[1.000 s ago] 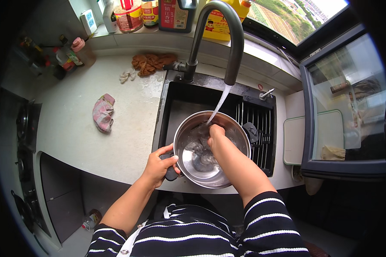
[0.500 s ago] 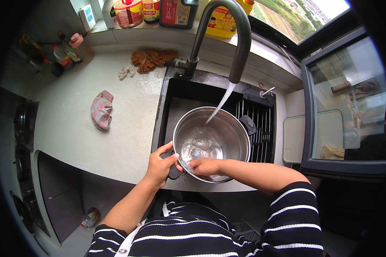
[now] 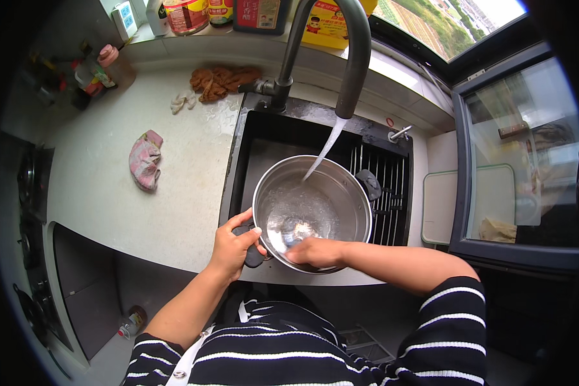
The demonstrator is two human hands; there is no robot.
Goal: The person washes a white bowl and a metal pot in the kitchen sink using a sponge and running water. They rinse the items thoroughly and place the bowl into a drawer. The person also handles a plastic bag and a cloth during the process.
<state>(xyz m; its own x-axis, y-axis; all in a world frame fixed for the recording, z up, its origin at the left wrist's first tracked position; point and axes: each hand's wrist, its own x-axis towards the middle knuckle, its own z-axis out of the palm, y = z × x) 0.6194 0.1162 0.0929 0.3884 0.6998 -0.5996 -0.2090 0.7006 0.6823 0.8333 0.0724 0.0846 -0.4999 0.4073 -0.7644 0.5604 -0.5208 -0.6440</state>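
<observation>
A round stainless steel pot (image 3: 347,193) rests tilted over the front of the black sink (image 3: 257,132), some water in its bottom. My left hand (image 3: 233,249) is closed on the pot's dark near handle (image 3: 254,257), thumb on the rim. Inside the pot, my right hand (image 3: 318,252) presses low against the near wall with its fingers curled in. Its fingertips are blurred, and whatever lies under them cannot be made out. From the dark curved faucet (image 3: 354,71) a stream of water (image 3: 325,148) falls into the pot. The pot's far handle (image 3: 368,184) sticks out over the rack.
A black drying rack (image 3: 389,180) spans the sink's right side. On the counter (image 3: 180,167) lie a pink checked cloth (image 3: 146,161) and a brown rag (image 3: 219,83). Bottles and a yellow jug (image 3: 325,24) line the sill. An open window sash (image 3: 460,174) juts in at right.
My right hand has shifted slightly within the pot, still low by the near wall. The whole view has slid a little. Water keeps running and my left hand keeps its hold.
</observation>
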